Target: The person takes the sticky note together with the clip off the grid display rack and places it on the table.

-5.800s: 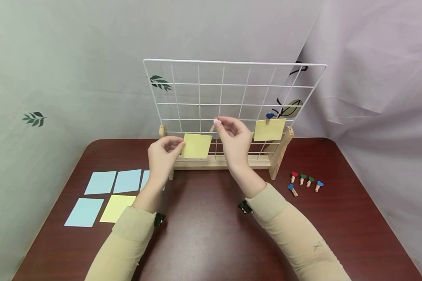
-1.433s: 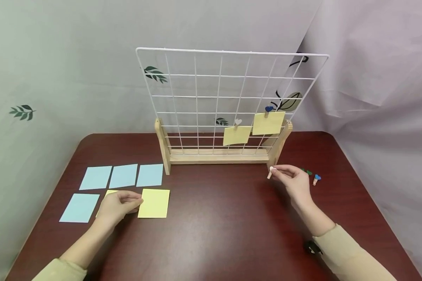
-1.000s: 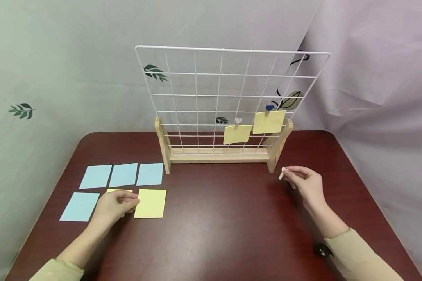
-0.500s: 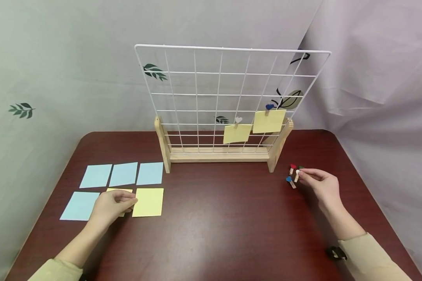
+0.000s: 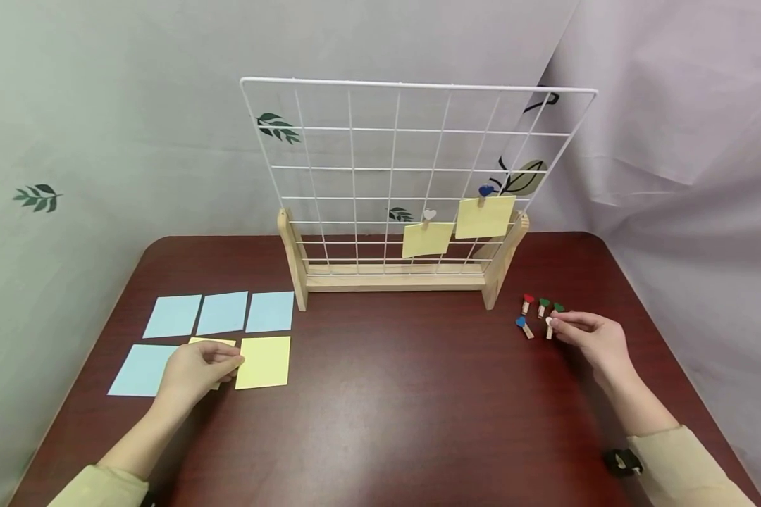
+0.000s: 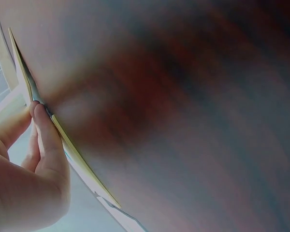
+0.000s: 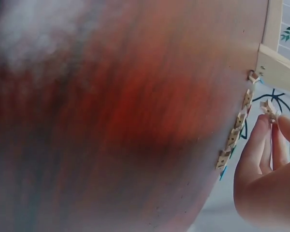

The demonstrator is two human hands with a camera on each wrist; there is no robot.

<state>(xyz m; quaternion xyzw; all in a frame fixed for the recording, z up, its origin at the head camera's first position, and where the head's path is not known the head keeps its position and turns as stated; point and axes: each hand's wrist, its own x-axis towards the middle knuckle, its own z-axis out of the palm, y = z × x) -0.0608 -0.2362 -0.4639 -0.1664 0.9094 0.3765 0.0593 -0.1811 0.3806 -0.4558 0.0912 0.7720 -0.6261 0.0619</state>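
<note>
My left hand (image 5: 196,370) pinches the left edge of a yellow sticky note (image 5: 264,362); in the left wrist view the held note (image 6: 21,65) is tilted, with thumb and fingers on its edge. Another yellow note (image 5: 218,343) lies partly hidden under that hand. My right hand (image 5: 596,341) pinches a small wooden clothespin with a white heart (image 5: 549,327), also visible as a clothespin (image 7: 268,108) between the fingertips in the right wrist view. Around it lie several clothespins, among them one with a red heart (image 5: 527,303) and one with a blue heart (image 5: 523,326).
A white wire grid (image 5: 393,130) stands in a wooden base (image 5: 393,284) at the back. Two yellow notes hang on it: one note (image 5: 428,241) under a white-heart clothespin, another note (image 5: 485,220) under a blue-heart one. Several blue notes (image 5: 172,316) lie at the left of the dark table (image 5: 380,408).
Earlier both hands were at the grid with a note and a white-heart clothespin; that pair now hangs there. Lately the right hand has moved right with another clothespin, the left slightly left with its note.
</note>
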